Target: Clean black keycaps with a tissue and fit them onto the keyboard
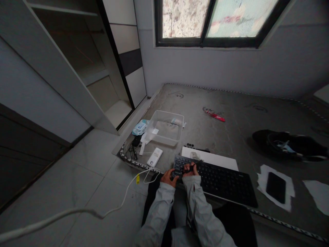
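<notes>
One keyboard (226, 181), bottom centre to lower right: long, black, dark keys, slanting down rightward. Two hands close together at its left end. Right hand (190, 170): fingers closed round dark slim tool (198, 163). Left hand (168, 177): fingers bent, cannot tell whether gripping. One clear bin (164, 140), centre; one phone (276, 187), lower right; one red item (218, 117), right of centre.

A home bedroom, it seems: a piped-edge mattress (239, 118) spans the right, an open wardrobe (84, 55) stands left on tiled floor (87, 171), and a window (231, 20) is in the far wall (200, 67).
</notes>
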`<state>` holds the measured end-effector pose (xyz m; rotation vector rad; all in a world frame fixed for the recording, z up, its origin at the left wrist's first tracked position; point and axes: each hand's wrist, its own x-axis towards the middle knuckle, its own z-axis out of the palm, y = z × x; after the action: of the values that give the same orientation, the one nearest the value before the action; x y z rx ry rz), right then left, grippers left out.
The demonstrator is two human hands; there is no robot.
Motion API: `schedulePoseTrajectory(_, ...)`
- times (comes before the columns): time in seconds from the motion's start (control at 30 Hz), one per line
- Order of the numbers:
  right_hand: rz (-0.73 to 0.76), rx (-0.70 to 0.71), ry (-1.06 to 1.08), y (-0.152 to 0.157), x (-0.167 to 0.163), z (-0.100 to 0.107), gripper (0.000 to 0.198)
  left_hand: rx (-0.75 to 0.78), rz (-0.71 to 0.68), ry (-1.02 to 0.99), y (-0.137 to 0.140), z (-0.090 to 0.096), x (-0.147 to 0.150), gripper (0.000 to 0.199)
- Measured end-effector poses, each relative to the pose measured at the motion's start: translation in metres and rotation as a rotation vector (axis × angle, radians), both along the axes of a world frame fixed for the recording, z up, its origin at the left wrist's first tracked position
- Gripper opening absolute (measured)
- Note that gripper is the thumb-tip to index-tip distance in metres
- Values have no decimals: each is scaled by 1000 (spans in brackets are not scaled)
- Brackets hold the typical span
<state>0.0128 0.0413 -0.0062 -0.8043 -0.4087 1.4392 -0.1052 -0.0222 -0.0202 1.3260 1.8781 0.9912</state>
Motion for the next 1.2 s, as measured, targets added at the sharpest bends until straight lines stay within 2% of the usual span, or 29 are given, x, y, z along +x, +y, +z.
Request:
schedulePoseTrajectory(0.33, -50, 30, -51, 10, -15, -5, 51, 15, -7, -11, 0, -2, -1, 35)
schedulePoseTrajectory(0.7, -140, 44, -123, 6, -24, -10, 48, 40, 17, -14, 0, -9, 1, 36)
schedulePoseTrajectory(1.0, -167, 62, -188, -6, -25, -17, 34, 22, 18, -3, 1, -9, 1, 35)
schedulePoseTrajectory(1.2, -194, 65, -256, 5, -25, -23, 34, 46, 15, 2, 1, -8, 1, 35)
